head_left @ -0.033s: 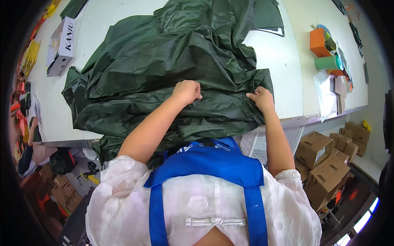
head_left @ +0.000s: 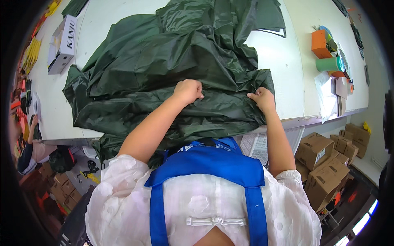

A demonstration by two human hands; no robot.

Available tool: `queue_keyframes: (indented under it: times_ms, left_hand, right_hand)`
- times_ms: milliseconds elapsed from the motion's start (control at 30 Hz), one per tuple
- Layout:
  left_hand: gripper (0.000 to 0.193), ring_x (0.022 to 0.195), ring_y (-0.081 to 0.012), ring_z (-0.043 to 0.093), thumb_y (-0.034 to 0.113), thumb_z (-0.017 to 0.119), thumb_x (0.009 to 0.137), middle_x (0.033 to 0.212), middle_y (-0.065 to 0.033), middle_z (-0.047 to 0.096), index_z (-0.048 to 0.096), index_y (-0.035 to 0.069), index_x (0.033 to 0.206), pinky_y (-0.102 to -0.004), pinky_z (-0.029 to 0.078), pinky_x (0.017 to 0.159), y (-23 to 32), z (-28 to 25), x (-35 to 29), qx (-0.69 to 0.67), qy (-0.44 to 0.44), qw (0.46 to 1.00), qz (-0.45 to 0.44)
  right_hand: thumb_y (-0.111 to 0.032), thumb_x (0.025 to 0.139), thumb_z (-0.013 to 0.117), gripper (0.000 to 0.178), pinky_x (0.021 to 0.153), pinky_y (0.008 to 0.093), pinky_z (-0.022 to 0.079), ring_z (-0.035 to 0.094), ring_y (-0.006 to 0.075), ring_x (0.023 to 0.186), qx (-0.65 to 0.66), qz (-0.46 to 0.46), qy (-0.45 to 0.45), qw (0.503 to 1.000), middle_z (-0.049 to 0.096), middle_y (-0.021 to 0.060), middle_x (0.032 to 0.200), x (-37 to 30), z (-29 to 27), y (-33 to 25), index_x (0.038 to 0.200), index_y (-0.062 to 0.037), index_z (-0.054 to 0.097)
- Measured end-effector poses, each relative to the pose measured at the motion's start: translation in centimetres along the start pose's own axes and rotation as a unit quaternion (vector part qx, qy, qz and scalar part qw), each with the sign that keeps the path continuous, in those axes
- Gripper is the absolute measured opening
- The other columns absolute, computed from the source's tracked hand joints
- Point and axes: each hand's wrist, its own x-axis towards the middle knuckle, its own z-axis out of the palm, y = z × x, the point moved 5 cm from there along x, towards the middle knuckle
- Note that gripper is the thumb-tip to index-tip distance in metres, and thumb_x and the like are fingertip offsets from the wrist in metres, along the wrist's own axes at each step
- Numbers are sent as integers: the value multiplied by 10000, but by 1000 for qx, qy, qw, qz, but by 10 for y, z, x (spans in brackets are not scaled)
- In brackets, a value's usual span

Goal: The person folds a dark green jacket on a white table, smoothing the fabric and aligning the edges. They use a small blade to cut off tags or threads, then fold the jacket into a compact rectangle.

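A large piece of dark green, shiny waterproof fabric (head_left: 135, 78) lies crumpled across the table, its near edge hanging over the front. My left hand (head_left: 189, 91) is closed on a fold near the middle, fingers curled under and knuckles up. Further right, my right hand (head_left: 262, 98) pinches the fabric close to its right edge, thumb pointing left. Between the two hands a stretch of the cloth runs in loose creases. The fingertips of my left hand are hidden.
The white table (head_left: 287, 78) carries a white box (head_left: 62, 45) at left, and an orange box (head_left: 320, 43) and green roll (head_left: 328, 64) at right. Below are a white crate (head_left: 256, 145) and cardboard boxes (head_left: 328, 176). Another person's arm (head_left: 32, 131) shows at far left.
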Motion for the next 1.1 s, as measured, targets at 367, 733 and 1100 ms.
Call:
queue_keyframes:
  times_ms: [367,733,1100]
  left_hand:
    - [186,949,-259,616,261,625,826,946,-66,675,675,145,963,-418,401,802,-91,-90,-99,172,-14,979,-108]
    - [215,875,-312,628,148,664,803,903,-159,663,651,51,995,-369,477,773,-138,-79,-129,-54,98,983,-142]
    - [167,676,-230,622,100,752,693,727,-113,654,647,9,785,-343,470,636,-157,-71,-110,-92,109,980,-137]
  right_hand:
    - [-287,818,681,280,669,425,470,618,351,773,-102,-90,374,917,640,149,823,12,-130,30,904,-47,567]
    - [-225,755,701,192,716,413,495,625,325,818,-96,-398,-104,907,658,127,872,-50,91,-193,880,-84,669]
    - [-212,726,735,218,687,384,480,621,309,756,-80,-310,-182,930,651,136,779,-33,94,-189,829,-43,645]
